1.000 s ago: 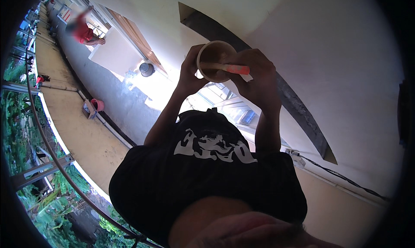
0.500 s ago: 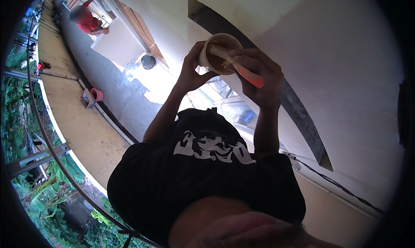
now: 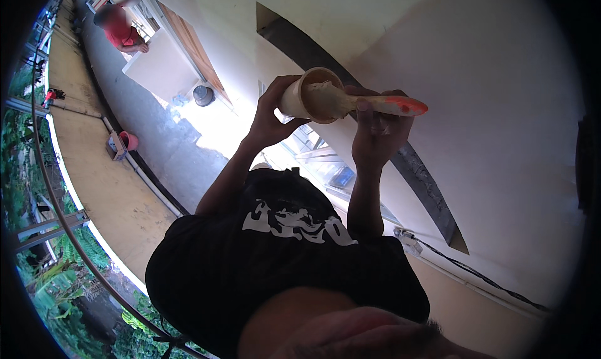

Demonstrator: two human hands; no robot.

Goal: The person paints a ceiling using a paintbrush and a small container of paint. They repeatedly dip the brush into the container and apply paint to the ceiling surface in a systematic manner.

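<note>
Left hand (image 3: 269, 116): wraps around a pale cup (image 3: 293, 100), its mouth tipped rightward.
Right hand (image 3: 379, 133): grips a brush (image 3: 387, 103) by its orange-ended handle (image 3: 410, 104).
Brush: its head sits at the cup's mouth.
Walkway (image 3: 156, 118): a person in red (image 3: 119, 33) appears beside a pale board (image 3: 159, 68).

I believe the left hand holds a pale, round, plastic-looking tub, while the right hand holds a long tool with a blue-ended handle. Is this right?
Not quite: the handle's end is orange-red, not blue, as the head view shows. The left hand does hold a pale, round, plastic-looking tub, and the right hand the long tool.
</note>
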